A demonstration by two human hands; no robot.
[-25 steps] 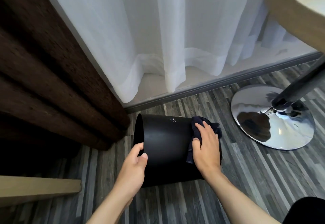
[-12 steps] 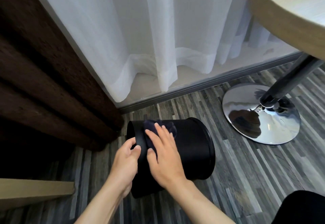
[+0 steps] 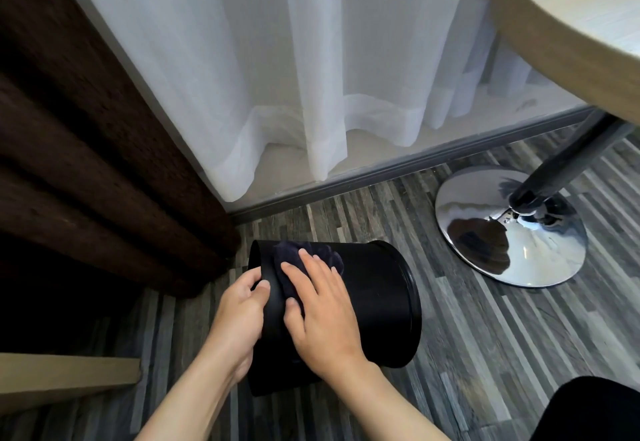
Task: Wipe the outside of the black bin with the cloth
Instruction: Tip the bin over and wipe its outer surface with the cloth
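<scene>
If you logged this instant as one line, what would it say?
step: wiping bin side | bin: lying on floor | left hand: gripping open rim | right hand: pressing cloth flat on bin

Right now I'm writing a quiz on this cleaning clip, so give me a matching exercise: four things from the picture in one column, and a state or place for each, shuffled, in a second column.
Things:
1. black bin
2. cloth
3. left hand
4. chrome table base

States or places:
A. grips the bin's open rim
B. lies on its side on the floor
C. stands on the floor to the right of the bin
D. pressed against the bin's wall under the right hand

Pairs: 1-B, 2-D, 3-A, 4-C
</scene>
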